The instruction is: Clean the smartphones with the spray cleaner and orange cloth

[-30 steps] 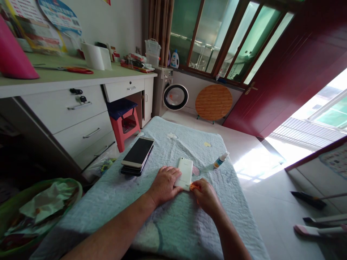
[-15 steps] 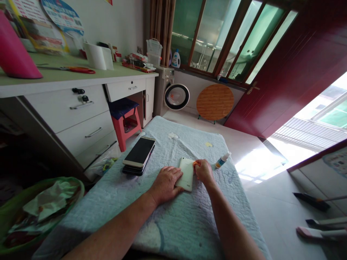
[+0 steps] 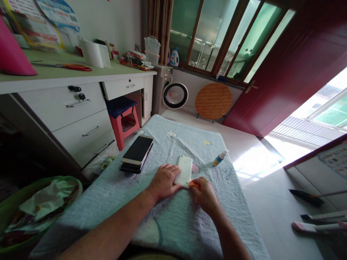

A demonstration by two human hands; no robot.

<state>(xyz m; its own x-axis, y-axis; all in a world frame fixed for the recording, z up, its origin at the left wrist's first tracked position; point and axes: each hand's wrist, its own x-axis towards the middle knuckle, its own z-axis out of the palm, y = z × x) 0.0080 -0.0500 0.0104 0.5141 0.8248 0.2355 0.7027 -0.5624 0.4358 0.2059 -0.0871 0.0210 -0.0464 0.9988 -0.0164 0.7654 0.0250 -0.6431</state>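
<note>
A white smartphone (image 3: 184, 169) lies back side up on the cloth-covered table (image 3: 189, 141). My left hand (image 3: 165, 182) rests along its left edge, fingers stretched out and touching it. An orange cloth (image 3: 194, 184) is pinched in my right hand (image 3: 205, 194), pressed against the phone's lower right corner; most of the cloth is hidden by the fingers. Beyond the right hand stands a small spray bottle (image 3: 221, 157) with a white cap. To the left of my left hand is a stack of phones (image 3: 138, 150), the top one gold-rimmed with a dark screen.
A green waste basket (image 3: 78, 187) with crumpled paper is at the lower left. The white desk (image 3: 81, 121) with drawers and a red stool (image 3: 125, 126) stand at left. Behind are a washing machine (image 3: 163, 77) with its door open and a round wooden tabletop (image 3: 213, 101).
My right hand has slid the orange cloth down along the phone's right edge, from near the top to the lower corner. The left hand stays on the phone. The view has shifted slightly.
</note>
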